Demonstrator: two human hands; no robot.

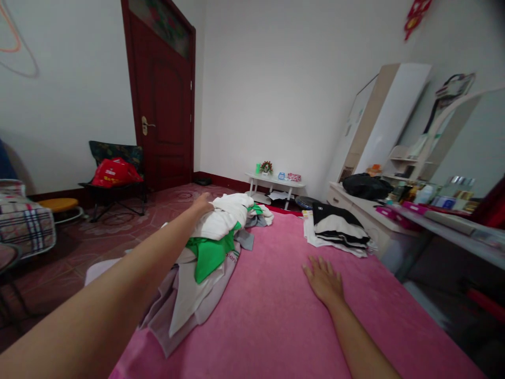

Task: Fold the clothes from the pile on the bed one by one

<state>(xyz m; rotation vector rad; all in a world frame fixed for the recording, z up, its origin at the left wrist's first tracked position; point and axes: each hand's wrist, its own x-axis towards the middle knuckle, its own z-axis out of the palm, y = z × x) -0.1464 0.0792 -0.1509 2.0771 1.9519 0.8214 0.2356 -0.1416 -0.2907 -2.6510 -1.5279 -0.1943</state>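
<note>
A loose pile of clothes lies on the left part of the pink bed cover [272,295]. On top of it is a crumpled white garment [226,216], with a bright green cloth [213,258] under it and pale grey garments [193,300] beneath. My left hand [202,204] reaches over the pile and touches the far left side of the white garment; its fingers are small and partly hidden, so their grip is unclear. My right hand [324,279] rests palm down on the cover, fingers spread, holding nothing. Beyond it sits a stack of folded black and white clothes [341,226].
A low white table [276,181] with small items stands past the bed's far end. To the right is a dresser [343,197] with a black bag [366,186] and several bottles. At left, a folding chair [116,150] holds a red bag [116,172] near a yellow stool [59,203].
</note>
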